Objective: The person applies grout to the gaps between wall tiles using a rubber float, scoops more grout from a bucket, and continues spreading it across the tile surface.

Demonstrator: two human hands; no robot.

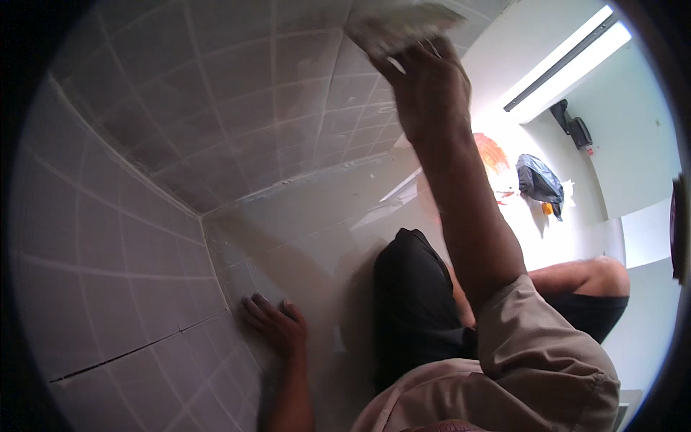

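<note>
My right hand (425, 79) is raised at the top, its fingers closed on a pale, crumpled cloth (414, 25). The cloth lies against the grey tiled wall (252, 86) and is partly smeared by motion, so its exact make is hard to tell. Low on the left, my left hand (277, 324) rests on the smooth floor (309, 209) with its fingers apart and nothing in them. Its fingertips are close to the foot of the left tiled wall (129, 252).
The two tiled walls meet in a corner ahead. My bent knee (410, 288) in dark shorts is between my arms. Farther right, in bright light, lie a dark plastic bag (540, 183) and an orange item (491, 155). A dark object (574, 128) sits beyond them.
</note>
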